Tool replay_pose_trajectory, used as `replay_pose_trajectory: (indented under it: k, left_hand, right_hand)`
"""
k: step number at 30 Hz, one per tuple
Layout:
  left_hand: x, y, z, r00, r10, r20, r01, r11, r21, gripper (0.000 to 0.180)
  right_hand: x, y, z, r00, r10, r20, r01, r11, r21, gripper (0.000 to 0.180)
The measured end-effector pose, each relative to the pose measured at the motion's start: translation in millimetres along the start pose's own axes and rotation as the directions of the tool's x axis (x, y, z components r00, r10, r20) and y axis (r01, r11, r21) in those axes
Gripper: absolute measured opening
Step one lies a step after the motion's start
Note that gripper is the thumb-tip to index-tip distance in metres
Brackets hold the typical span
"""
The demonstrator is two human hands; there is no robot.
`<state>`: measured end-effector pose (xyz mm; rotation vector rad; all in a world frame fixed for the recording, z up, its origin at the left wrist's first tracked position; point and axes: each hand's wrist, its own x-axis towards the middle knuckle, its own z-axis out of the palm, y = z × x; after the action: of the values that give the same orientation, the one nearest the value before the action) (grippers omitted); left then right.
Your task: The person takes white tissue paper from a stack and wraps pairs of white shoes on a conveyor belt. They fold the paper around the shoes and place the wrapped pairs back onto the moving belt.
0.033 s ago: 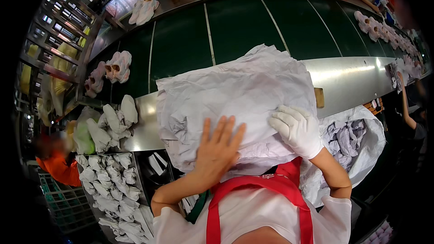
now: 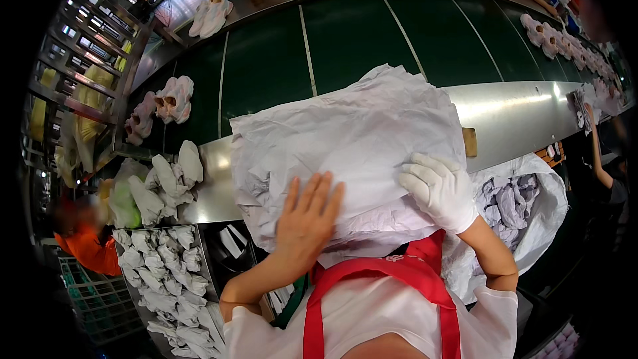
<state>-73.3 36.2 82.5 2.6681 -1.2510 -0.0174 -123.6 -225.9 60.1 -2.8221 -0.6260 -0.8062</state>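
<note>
A thick stack of crumpled white paper sheets [image 2: 352, 126] lies before me, across the metal edge and part of the green belt. My bare left hand [image 2: 307, 216] rests flat on the near left part of the top sheet, fingers stretched out and slightly apart. At the stack's right side, my right hand [image 2: 438, 193] wears a white glove. Its fingers are bent and held together over the top sheet near its right edge; the thumb is hidden beneath. The near edge of that sheet runs toward the gloved hand, with pinkish-white sheets showing below it.
A green belt [image 2: 352, 46] carries pale pink sneakers [image 2: 174, 98] at left and more at far right. Paper-stuffed bundles [image 2: 166, 272] fill a tray at my left. A white sack [image 2: 548, 193] of crumpled paper stands at right. Co-workers are around the line.
My left hand has slid a little to the left across the top sheet. My gloved right hand has shifted very slightly to the right; the stack stays in place.
</note>
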Motion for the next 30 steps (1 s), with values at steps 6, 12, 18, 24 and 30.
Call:
replay_pose_trajectory:
  k: [6,12,18,24,30]
  left_hand:
    - [-33.8,-31.2,-71.5,0.938,-0.144,-0.316,0.209,0.961,0.183,0.042]
    - [-55.7,-27.4,-111.4,0.756,-0.544,-0.364,0.230,0.742,-0.630,0.037]
    - [-12.6,-118.8,-82.4,0.939,-0.291,0.184,0.295,0.403,-0.867,0.038]
    - [41.8,-145.5,-10.8,0.932,-0.360,-0.045,0.230,0.682,-0.695,0.023]
    - [49.2,-121.8,-25.3,0.922,-0.382,-0.059,0.233,0.669,-0.706,0.021]
  right_hand:
    - [10.9,8.5,-37.0,0.999,0.027,-0.035,-0.019,0.975,0.220,0.019]
    - [4.8,0.0,-88.3,0.976,0.204,-0.073,-0.124,0.802,0.585,0.008]
    - [23.9,7.6,-46.7,0.577,0.812,0.087,-0.727,0.462,0.508,0.010]
    - [8.8,45.6,15.5,0.635,0.772,0.035,-0.771,0.630,0.095,0.027]
    - [43.6,-11.4,-25.2,0.930,0.367,0.014,-0.367,0.927,0.073,0.056]
